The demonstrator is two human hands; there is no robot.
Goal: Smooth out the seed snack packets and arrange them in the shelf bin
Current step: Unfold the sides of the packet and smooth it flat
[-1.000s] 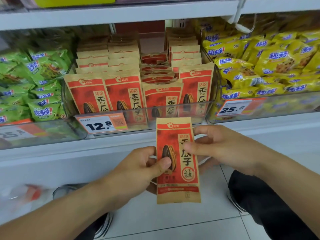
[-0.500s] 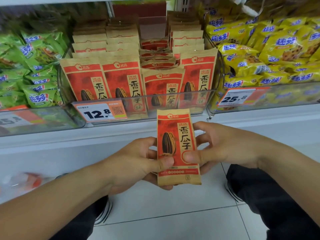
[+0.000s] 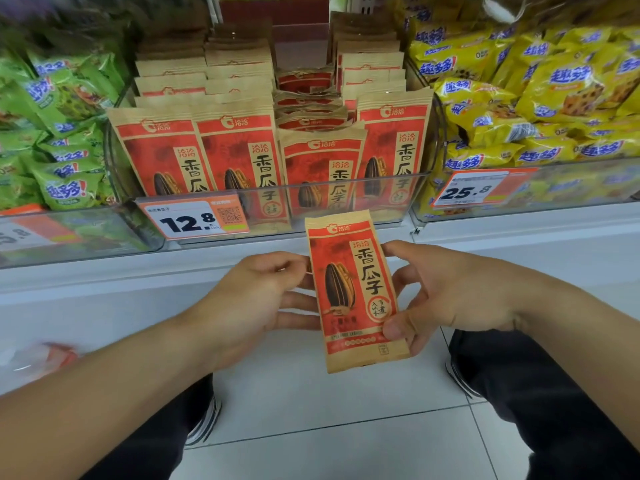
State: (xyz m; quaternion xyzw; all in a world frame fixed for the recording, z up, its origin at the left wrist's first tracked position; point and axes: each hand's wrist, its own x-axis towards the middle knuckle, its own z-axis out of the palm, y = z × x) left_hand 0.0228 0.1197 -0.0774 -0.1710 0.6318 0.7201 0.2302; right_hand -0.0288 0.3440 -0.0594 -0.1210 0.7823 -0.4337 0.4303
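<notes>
I hold one red and tan seed snack packet (image 3: 353, 289) upright in front of the shelf, below the bin. My right hand (image 3: 450, 292) grips its right side, thumb pressed on the lower right front and fingers behind. At the packet's left edge is my left hand (image 3: 256, 299): thumb and forefinger pinch the edge and the other fingers reach behind it. The clear shelf bin (image 3: 349, 199) holds several rows of the same packets (image 3: 239, 157) standing upright. The third row from the left has shorter, slumped packets (image 3: 322, 168).
A 12.8 price tag (image 3: 194, 220) hangs on the bin's front. Green snack bags (image 3: 59, 161) fill the bin at left and yellow ones (image 3: 540, 109) the bin at right, tagged 25.8 (image 3: 467, 192). White shelf ledge (image 3: 104, 275) and tiled floor (image 3: 311, 410) lie below.
My left thumb has slid off the packet's front to its left edge. My right thumb moved down the front to the lower right corner. The view moved closer to the shelf.
</notes>
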